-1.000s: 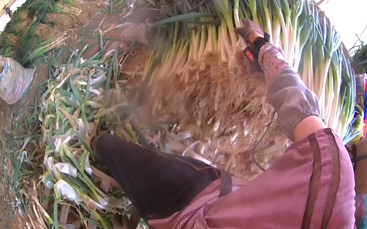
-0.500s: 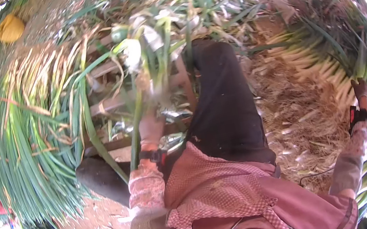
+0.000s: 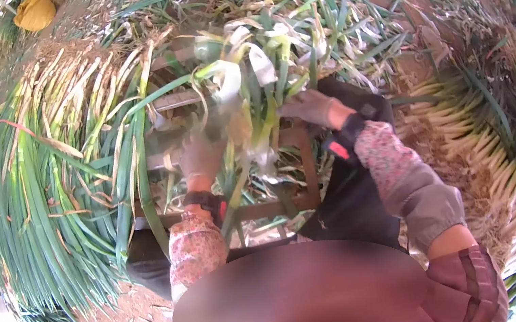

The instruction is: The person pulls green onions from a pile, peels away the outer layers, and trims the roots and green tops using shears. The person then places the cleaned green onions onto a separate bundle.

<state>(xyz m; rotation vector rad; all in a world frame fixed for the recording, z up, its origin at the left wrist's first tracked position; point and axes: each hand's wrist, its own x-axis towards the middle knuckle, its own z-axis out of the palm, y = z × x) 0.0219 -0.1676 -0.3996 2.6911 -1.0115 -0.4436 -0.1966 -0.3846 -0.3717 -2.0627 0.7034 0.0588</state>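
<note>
Cannot tell grip of blurred left hand (image 3: 199,159) | cannot tell hold of right hand (image 3: 314,109), beside green onion leaves (image 3: 263,122) between both, over slatted frame (image 3: 308,169) | might tear leaves if snagged on slats

Right hand (image 3: 314,109) off the onion row (image 3: 475,140)

It has swung across from there to the loose leaves (image 3: 262,67) above the wooden frame (image 3: 309,167), much nearer the left hand (image 3: 200,157); the head view has turned left since a second ago.
</note>
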